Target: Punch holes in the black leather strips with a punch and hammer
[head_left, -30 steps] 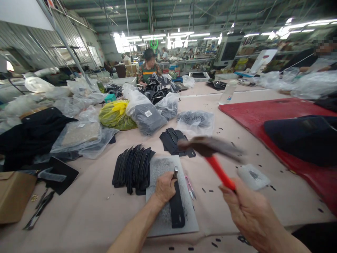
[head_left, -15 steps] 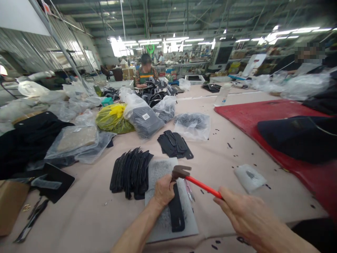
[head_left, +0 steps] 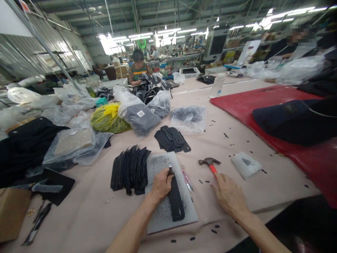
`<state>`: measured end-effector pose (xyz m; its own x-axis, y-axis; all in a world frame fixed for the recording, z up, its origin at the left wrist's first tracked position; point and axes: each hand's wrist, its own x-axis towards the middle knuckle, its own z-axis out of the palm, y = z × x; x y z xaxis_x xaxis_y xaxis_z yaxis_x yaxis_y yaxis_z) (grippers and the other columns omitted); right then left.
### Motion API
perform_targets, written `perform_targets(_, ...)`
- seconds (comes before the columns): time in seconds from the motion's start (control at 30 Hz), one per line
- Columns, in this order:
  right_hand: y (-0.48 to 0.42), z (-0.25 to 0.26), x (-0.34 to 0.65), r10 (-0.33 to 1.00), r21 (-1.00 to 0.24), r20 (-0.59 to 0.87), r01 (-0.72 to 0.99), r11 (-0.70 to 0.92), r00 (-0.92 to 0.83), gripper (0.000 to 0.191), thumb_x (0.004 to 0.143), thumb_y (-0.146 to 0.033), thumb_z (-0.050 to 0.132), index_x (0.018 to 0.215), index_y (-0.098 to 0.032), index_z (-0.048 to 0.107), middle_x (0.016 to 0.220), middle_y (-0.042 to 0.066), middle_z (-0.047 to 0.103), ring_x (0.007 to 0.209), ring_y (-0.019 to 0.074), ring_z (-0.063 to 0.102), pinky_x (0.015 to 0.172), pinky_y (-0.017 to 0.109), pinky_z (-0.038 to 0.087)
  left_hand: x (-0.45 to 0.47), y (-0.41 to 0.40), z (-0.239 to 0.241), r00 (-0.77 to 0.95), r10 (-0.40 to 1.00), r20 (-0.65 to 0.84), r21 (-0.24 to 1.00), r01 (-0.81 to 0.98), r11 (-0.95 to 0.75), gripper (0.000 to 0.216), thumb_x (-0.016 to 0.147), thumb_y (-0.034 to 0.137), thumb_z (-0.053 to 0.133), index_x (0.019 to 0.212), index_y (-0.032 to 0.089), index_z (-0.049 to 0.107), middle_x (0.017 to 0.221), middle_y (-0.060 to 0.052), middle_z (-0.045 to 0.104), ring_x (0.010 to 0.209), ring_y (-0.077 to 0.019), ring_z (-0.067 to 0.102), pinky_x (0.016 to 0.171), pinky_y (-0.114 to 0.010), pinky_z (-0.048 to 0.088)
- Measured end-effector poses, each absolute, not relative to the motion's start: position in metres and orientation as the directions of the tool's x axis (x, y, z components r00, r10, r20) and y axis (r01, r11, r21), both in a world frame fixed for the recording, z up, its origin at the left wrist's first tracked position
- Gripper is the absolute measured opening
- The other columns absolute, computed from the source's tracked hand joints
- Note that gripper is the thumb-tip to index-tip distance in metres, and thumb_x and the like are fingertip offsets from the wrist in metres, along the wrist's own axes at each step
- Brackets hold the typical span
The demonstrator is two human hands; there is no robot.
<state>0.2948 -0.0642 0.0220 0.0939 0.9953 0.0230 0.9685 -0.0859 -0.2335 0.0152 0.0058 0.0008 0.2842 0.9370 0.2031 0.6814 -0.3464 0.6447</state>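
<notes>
My left hand [head_left: 161,184] is closed around a metal punch [head_left: 170,169], which stands upright near the far end of a black strip-shaped piece [head_left: 176,202]. That piece lies on a speckled grey board [head_left: 188,211] and has a small slot at its near end. To the right of the board, my right hand [head_left: 228,191] lies over the red handle of a claw hammer [head_left: 210,162], low at the table. Its fingers partly hide the handle. Pink-handled thread snips [head_left: 187,181] lie by the board's right edge.
A row of stacked black pieces [head_left: 130,170] stands left of the board, with a loose pile [head_left: 171,138] beyond. Bagged goods [head_left: 140,117] and a yellow bag [head_left: 109,117] lie farther back. A red mat [head_left: 244,102] is at right. Another person [head_left: 138,68] sits across the table.
The hammer has moved off the punch, to the right and down towards the table, with my right hand. The punch top now shows. My left hand stays in place.
</notes>
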Motion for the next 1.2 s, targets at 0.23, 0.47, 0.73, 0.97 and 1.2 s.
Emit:
perform_targets(0.23,-0.080,0.021,0.185,0.878,-0.507,0.051,0.745,0.433,-0.476,0.077,0.076,-0.045,0.067,0.144,-0.018,0.041,0.150,0.013,0.039,0.140,0.0350,0.028,0.115,0.056,0.017,0.018,0.007,0.002,0.258,0.948,0.187,0.682,0.661,-0.314,0.013,0.089,0.024,0.050,0.080,0.020,0.058,0.074,-0.002,0.064,0.071,-0.0172,0.059,0.067,-0.029,0.044)
perform_targets(0.47,-0.086,0.009,0.180,0.875,-0.582,0.000,0.712,0.393,-0.484,0.084,0.074,-0.044,0.069,0.147,-0.019,0.037,0.156,0.010,0.030,0.144,0.0349,0.018,0.117,0.059,0.002,0.020,0.028,0.007,-0.131,0.984,0.120,0.836,0.549,-0.029,0.016,0.086,0.027,0.051,0.077,0.018,0.060,0.070,-0.001,0.065,0.065,-0.0170,0.060,0.062,-0.027,0.044)
perform_targets(0.73,-0.086,0.007,0.194,0.821,-0.599,-0.040,0.671,0.437,-0.570,0.105,0.066,-0.047,0.073,0.153,-0.017,0.021,0.159,0.013,0.020,0.146,0.0351,0.010,0.116,0.060,0.004,0.014,-0.010,0.000,-0.039,0.989,0.144,0.849,0.518,-0.103,0.019,0.086,0.027,0.052,0.084,0.016,0.068,0.079,-0.005,0.072,0.076,-0.0201,0.067,0.071,-0.031,0.051)
perform_targets(0.97,-0.042,0.000,0.193,0.835,-0.518,0.057,0.699,0.494,-0.548,0.092,0.076,-0.048,0.068,0.150,-0.014,0.027,0.156,0.017,0.025,0.146,0.0321,0.016,0.117,0.057,0.004,0.013,-0.021,-0.003,-0.067,0.983,0.173,0.883,0.452,-0.125,0.021,0.087,0.026,0.053,0.095,0.017,0.070,0.095,-0.006,0.075,0.093,-0.0224,0.069,0.086,-0.034,0.053)
perform_targets(1.2,-0.019,-0.008,0.199,0.845,-0.545,0.118,0.678,0.494,-0.521,0.096,0.076,-0.057,0.067,0.150,-0.013,0.026,0.156,0.020,0.025,0.146,0.0307,0.017,0.115,0.058,0.013,0.011,-0.022,-0.006,-0.032,0.992,0.118,0.894,0.438,-0.092,0.019,0.085,0.025,0.055,0.090,0.016,0.072,0.088,-0.006,0.075,0.083,-0.0216,0.070,0.076,-0.032,0.055)
